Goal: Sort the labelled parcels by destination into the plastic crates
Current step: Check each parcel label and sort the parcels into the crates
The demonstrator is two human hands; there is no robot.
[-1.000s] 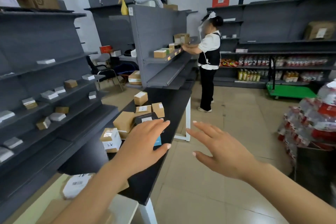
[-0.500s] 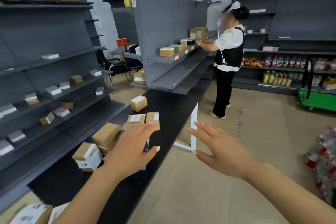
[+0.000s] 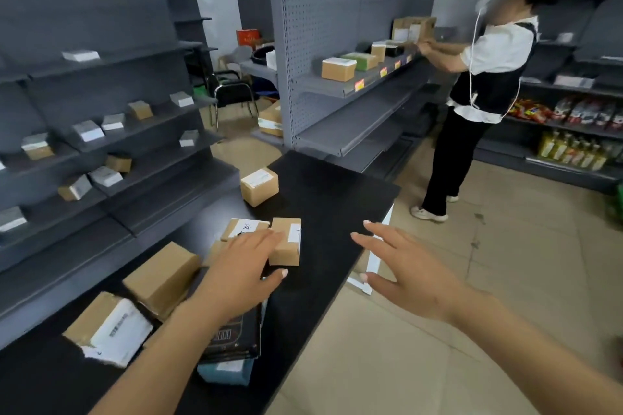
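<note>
Parcels: several labelled cardboard boxes lie on the black table [image 3: 337, 199], none in a crate.
Small box [image 3: 286, 241]: just beyond the left hand's fingertips, long axis running away from the camera, white label on its right side face.
Flat box [image 3: 243, 228]: touching the small box on its left, label up with handwriting, partly under the fingers.
Far box [image 3: 259, 186]: alone further up the table, turned at an angle, label on top.
Near boxes: a plain brown box [image 3: 161, 276] and a box with a torn white label [image 3: 108, 328] sit left of the forearm, both skewed.
Dark packet [image 3: 232, 337]: flat under the left wrist, on a blue parcel [image 3: 226, 372].
Left hand [image 3: 239, 276]: fingers straight and spread, over the flat box, gripping nothing.
Right hand [image 3: 404, 269]: spread in the air past the table's edge, empty.
Shelves [image 3: 111, 131]: small boxes stand scattered on the left tiers.
Another person [image 3: 485, 84]: stands at the far rack [image 3: 347, 84], hands at a box.
</note>
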